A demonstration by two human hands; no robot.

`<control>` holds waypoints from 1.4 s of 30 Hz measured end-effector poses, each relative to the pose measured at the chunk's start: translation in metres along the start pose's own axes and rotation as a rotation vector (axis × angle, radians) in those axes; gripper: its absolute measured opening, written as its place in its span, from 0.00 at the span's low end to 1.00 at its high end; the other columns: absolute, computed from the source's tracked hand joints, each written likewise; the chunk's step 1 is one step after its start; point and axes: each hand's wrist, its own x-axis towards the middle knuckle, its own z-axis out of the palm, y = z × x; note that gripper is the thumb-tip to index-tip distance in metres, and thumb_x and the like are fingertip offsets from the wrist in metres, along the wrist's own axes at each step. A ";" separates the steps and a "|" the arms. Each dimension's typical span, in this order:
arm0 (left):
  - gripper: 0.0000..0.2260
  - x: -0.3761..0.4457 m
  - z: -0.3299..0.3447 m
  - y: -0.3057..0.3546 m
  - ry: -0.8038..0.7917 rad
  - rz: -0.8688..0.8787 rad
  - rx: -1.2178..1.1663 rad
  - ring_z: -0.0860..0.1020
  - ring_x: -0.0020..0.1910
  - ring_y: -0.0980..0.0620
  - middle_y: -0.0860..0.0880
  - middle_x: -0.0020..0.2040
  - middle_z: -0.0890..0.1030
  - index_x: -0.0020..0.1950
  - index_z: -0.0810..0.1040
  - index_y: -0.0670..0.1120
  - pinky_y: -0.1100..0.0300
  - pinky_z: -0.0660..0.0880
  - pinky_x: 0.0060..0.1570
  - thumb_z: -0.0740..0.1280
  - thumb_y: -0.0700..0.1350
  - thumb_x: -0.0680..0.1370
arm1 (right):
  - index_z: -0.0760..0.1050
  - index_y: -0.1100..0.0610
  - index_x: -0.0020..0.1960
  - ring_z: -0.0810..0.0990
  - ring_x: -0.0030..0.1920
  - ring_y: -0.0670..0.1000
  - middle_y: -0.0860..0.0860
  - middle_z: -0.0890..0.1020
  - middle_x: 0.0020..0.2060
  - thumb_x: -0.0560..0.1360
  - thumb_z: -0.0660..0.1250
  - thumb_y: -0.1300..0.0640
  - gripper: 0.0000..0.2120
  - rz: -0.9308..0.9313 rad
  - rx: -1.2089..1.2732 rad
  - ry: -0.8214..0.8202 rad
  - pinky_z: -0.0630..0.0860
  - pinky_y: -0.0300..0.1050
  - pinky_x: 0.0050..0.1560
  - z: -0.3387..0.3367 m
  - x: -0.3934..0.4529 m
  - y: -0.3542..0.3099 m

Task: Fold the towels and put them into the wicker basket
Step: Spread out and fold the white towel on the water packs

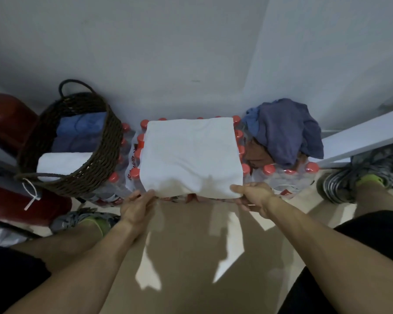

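Bare forearms, no sleeves visible. Dark shorts (372,236) cover the thighs at four and eight o'clock. Grey patterned sneakers (340,180) with yellow-green socks (370,179) at the ankles.

You have one wicker basket (77,141) at the left holding three folded towels: one white (59,163), two blue (80,128). One white towel (191,155) lies spread in the middle. At the right sits one pile of unfolded cloths (286,132). Two fire extinguishers (7,118) stand far left.
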 end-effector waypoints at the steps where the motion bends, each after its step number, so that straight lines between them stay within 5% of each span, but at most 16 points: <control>1: 0.10 0.001 0.001 -0.001 0.009 0.002 0.001 0.79 0.41 0.44 0.40 0.42 0.81 0.52 0.77 0.43 0.52 0.78 0.45 0.74 0.41 0.73 | 0.77 0.66 0.57 0.82 0.25 0.46 0.52 0.83 0.28 0.73 0.74 0.60 0.15 0.001 -0.011 0.011 0.71 0.38 0.27 -0.001 0.001 0.001; 5: 0.06 -0.007 0.001 0.003 0.046 0.009 0.064 0.76 0.29 0.50 0.48 0.29 0.79 0.39 0.78 0.44 0.64 0.74 0.27 0.70 0.39 0.75 | 0.79 0.64 0.55 0.79 0.26 0.47 0.54 0.83 0.30 0.73 0.74 0.59 0.14 0.017 -0.092 0.006 0.75 0.42 0.32 -0.007 0.002 -0.001; 9: 0.03 -0.008 -0.007 0.019 0.066 -0.051 0.084 0.80 0.29 0.48 0.42 0.38 0.81 0.45 0.78 0.39 0.61 0.76 0.26 0.65 0.36 0.76 | 0.80 0.64 0.53 0.80 0.32 0.50 0.59 0.85 0.40 0.72 0.75 0.60 0.12 0.033 -0.122 -0.008 0.79 0.45 0.38 -0.014 0.000 -0.007; 15: 0.09 -0.009 -0.015 0.026 -0.029 -0.090 0.035 0.77 0.50 0.42 0.40 0.48 0.77 0.43 0.72 0.39 0.52 0.80 0.38 0.58 0.27 0.75 | 0.79 0.64 0.49 0.80 0.25 0.49 0.57 0.80 0.30 0.72 0.74 0.61 0.09 0.076 -0.252 -0.082 0.80 0.43 0.34 -0.025 -0.007 -0.009; 18: 0.16 -0.014 -0.020 0.030 -0.090 -0.122 0.069 0.76 0.56 0.40 0.40 0.58 0.76 0.53 0.71 0.39 0.52 0.81 0.39 0.55 0.23 0.74 | 0.78 0.63 0.50 0.80 0.24 0.48 0.54 0.75 0.30 0.73 0.74 0.59 0.10 0.114 -0.294 -0.119 0.80 0.43 0.33 -0.028 -0.009 -0.008; 21: 0.21 -0.016 -0.026 0.036 -0.097 -0.099 0.124 0.75 0.54 0.40 0.41 0.60 0.71 0.58 0.68 0.43 0.47 0.81 0.46 0.54 0.21 0.73 | 0.77 0.61 0.48 0.81 0.25 0.49 0.54 0.73 0.32 0.74 0.75 0.57 0.11 0.147 -0.256 -0.146 0.80 0.44 0.31 -0.030 -0.011 -0.006; 24: 0.20 -0.020 -0.030 0.039 -0.161 -0.059 0.223 0.70 0.42 0.46 0.42 0.56 0.68 0.49 0.71 0.45 0.41 0.77 0.56 0.52 0.23 0.72 | 0.79 0.63 0.53 0.81 0.29 0.49 0.53 0.80 0.34 0.75 0.73 0.55 0.12 0.165 -0.228 -0.194 0.82 0.46 0.37 -0.030 -0.014 -0.004; 28: 0.15 -0.025 -0.037 0.048 -0.260 -0.125 0.241 0.77 0.53 0.43 0.42 0.58 0.75 0.51 0.80 0.39 0.52 0.80 0.42 0.58 0.26 0.72 | 0.79 0.65 0.55 0.85 0.33 0.50 0.56 0.86 0.38 0.76 0.71 0.61 0.10 0.105 -0.180 -0.183 0.82 0.46 0.37 -0.031 -0.021 -0.008; 31: 0.13 -0.027 -0.045 0.059 -0.364 -0.182 0.224 0.83 0.42 0.47 0.43 0.54 0.80 0.58 0.80 0.38 0.59 0.80 0.35 0.66 0.31 0.75 | 0.78 0.64 0.49 0.81 0.31 0.50 0.58 0.85 0.38 0.78 0.68 0.61 0.05 -0.037 -0.257 -0.161 0.81 0.48 0.40 -0.031 -0.029 -0.014; 34: 0.17 -0.028 -0.049 0.070 -0.456 -0.169 0.315 0.80 0.38 0.50 0.43 0.44 0.81 0.61 0.77 0.37 0.61 0.80 0.37 0.71 0.34 0.73 | 0.68 0.57 0.44 0.74 0.28 0.51 0.62 0.78 0.36 0.80 0.66 0.60 0.08 -0.282 -0.266 -0.215 0.74 0.50 0.39 -0.031 -0.037 -0.020; 38: 0.22 -0.031 -0.048 0.076 -0.501 -0.043 0.391 0.79 0.55 0.40 0.36 0.56 0.80 0.62 0.76 0.37 0.55 0.78 0.55 0.71 0.27 0.69 | 0.77 0.62 0.57 0.78 0.29 0.46 0.61 0.78 0.42 0.78 0.68 0.59 0.09 -0.334 -0.193 -0.313 0.78 0.44 0.39 -0.035 -0.045 -0.027; 42: 0.25 -0.038 -0.041 0.091 -0.493 0.105 0.430 0.82 0.44 0.47 0.37 0.48 0.82 0.60 0.76 0.35 0.60 0.81 0.45 0.73 0.25 0.65 | 0.80 0.64 0.58 0.84 0.36 0.48 0.57 0.86 0.41 0.67 0.77 0.67 0.20 -0.375 -0.192 -0.319 0.80 0.38 0.37 -0.043 -0.052 -0.033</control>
